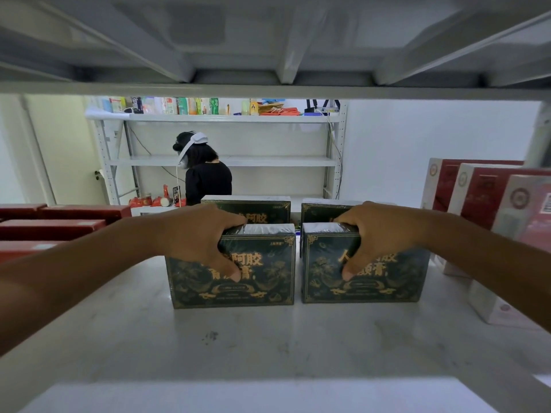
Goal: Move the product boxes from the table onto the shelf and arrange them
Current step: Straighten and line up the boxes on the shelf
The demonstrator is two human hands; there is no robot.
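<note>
Two dark green boxes with gold print stand upright side by side on the white shelf board (268, 347). My left hand (196, 236) grips the top of the left green box (256, 281), thumb on its front face. My right hand (378, 234) grips the top of the right green box (390, 278) the same way. A narrow gap separates the two boxes. Behind them stand two more green boxes, one at the back left (253, 211) and one at the back right (319, 211), mostly hidden.
Flat red boxes (50, 228) are stacked at the shelf's left end. Upright red-and-white boxes (489, 201) stand at the right end. The upper shelf board (274, 40) hangs close overhead. Beyond, a person in black (207, 177) stands at another white rack (232, 160).
</note>
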